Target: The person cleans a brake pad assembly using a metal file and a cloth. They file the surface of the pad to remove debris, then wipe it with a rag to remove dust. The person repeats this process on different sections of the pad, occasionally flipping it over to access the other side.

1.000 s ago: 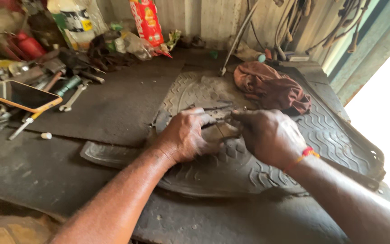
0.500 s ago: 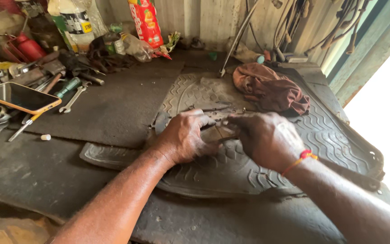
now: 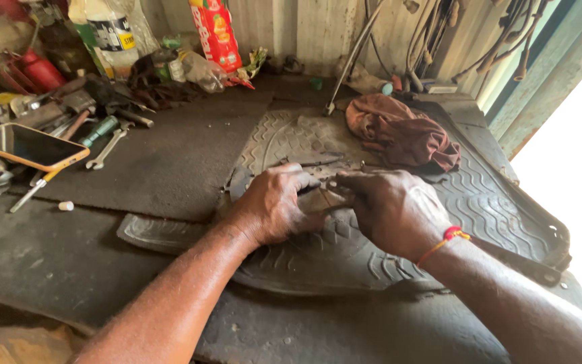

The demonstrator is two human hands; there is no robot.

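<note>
Hands are meeting over one small, flat, rusty-brown metal part (image 3: 323, 197), which is lying directly between the two grips. Left hand (image 3: 279, 204) is curling its fingers down over the part's left end, knuckles up, fingers nearly closed on it. Right hand (image 3: 393, 207) is pressing its fingertips against the part's right end; fingers are bent and close together, but how firmly they are clamping cannot be told, since the part is mostly hidden under both hands.

Directly beneath the grip, one grey rubber floor mat (image 3: 493, 202) is lying flat, moulded with wavy ribs and a raised rim. Beyond the grip, to its far right, one crumpled reddish-brown rag (image 3: 405, 135) is resting on the mat. One red thread bracelet (image 3: 447, 237) is circling the right wrist, just behind the grip.

Well to the left of the grip, on the dark, gritty workbench (image 3: 170, 162), the following are lying: one phone (image 3: 28, 146) with an orange edge, one bare steel spanner (image 3: 108, 148), and one small white cylinder (image 3: 66, 205). Far beyond the grip, one red printed packet (image 3: 217, 34) is leaning against the corrugated wall.
</note>
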